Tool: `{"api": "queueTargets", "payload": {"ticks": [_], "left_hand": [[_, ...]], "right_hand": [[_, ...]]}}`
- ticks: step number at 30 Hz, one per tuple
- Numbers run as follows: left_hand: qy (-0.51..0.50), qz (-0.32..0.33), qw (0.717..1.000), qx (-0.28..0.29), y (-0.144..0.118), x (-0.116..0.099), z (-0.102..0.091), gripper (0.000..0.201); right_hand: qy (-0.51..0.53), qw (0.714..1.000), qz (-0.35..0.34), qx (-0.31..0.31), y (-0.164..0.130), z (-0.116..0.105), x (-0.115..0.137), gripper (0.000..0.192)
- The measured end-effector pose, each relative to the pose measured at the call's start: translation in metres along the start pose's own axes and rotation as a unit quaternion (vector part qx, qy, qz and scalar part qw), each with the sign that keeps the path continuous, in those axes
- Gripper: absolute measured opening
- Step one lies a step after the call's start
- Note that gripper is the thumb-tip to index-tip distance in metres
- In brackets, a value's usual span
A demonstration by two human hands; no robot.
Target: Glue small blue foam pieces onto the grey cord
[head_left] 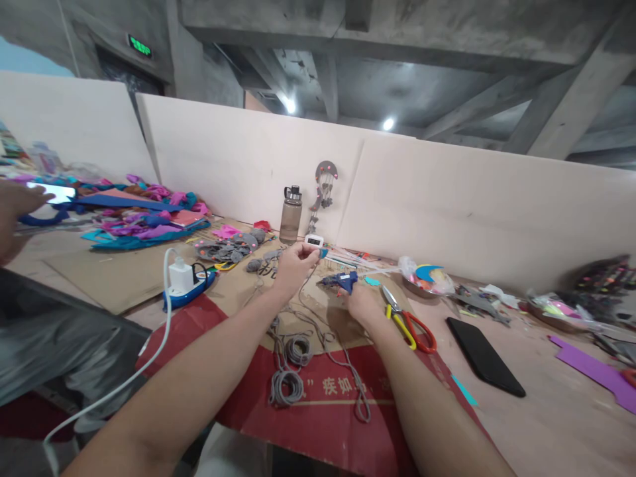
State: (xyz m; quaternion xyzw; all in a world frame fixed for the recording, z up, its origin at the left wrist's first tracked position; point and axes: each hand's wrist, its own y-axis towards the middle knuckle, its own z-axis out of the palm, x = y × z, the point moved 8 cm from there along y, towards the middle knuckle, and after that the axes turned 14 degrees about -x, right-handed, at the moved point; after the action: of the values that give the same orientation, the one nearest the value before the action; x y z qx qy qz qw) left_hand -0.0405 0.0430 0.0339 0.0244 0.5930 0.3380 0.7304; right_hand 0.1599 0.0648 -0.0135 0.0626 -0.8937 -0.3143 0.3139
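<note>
My left hand (294,266) is raised over the middle of the table, its fingertips pinched on a small teal piece (324,253). A grey cord (304,301) hangs just below these fingers; whether they grip it too I cannot tell. My right hand (362,303) is closed round the handle of a blue hot glue gun (346,281), whose nozzle points left, under my left hand. Grey cord coils (287,387) lie nearer to me on a red and brown cardboard sheet (318,430). Scissors (405,321) with red and yellow handles rest beside my right wrist.
A water bottle (291,215) stands by the white partition (223,152). A blue power strip (191,288) with a white cable is on the left, a black phone (484,356) on the right. Coloured felt (144,212) lies heaped near another person's hand (14,212).
</note>
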Motion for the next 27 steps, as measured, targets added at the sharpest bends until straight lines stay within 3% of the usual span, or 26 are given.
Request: {"api": "queueTargets", "payload": {"ticks": [4, 7, 8, 11, 13, 14, 16, 22, 27], "left_hand": [[0.036, 0.034, 0.999, 0.011, -0.006, -0.008, 0.003, 0.013], [0.081, 0.096, 0.992, 0.006, -0.011, -0.019, 0.003, 0.006], [0.100, 0.128, 0.987, 0.005, -0.013, -0.025, 0.003, 0.004], [0.149, 0.225, 0.963, 0.015, -0.021, -0.040, 0.006, 0.004], [0.174, 0.256, 0.950, 0.026, -0.025, -0.043, 0.009, 0.005], [0.183, 0.259, 0.948, 0.028, -0.026, -0.043, 0.010, 0.005], [0.188, 0.243, 0.951, 0.027, -0.025, -0.040, 0.011, 0.004], [0.103, 0.108, 0.988, 0.040, -0.023, -0.021, 0.014, 0.007], [0.079, 0.068, 0.993, 0.053, -0.026, -0.019, 0.018, 0.011]], "right_hand": [[-0.009, 0.998, -0.002, -0.066, 0.001, -0.022, 0.011, 0.016], [0.178, 0.982, 0.014, -0.056, -0.003, -0.028, 0.035, 0.017], [0.269, 0.962, 0.040, -0.037, -0.005, -0.026, 0.043, 0.019], [0.497, 0.859, 0.117, 0.024, -0.016, -0.017, 0.066, 0.027], [0.564, 0.809, 0.153, 0.061, -0.022, -0.011, 0.076, 0.033], [0.575, 0.798, 0.166, 0.071, -0.023, -0.009, 0.077, 0.036], [0.570, 0.800, 0.177, 0.059, -0.023, -0.008, 0.073, 0.037], [0.438, 0.889, 0.132, -0.031, -0.012, -0.020, 0.052, 0.022], [0.358, 0.926, 0.101, -0.065, -0.013, -0.038, 0.058, 0.021]]}}
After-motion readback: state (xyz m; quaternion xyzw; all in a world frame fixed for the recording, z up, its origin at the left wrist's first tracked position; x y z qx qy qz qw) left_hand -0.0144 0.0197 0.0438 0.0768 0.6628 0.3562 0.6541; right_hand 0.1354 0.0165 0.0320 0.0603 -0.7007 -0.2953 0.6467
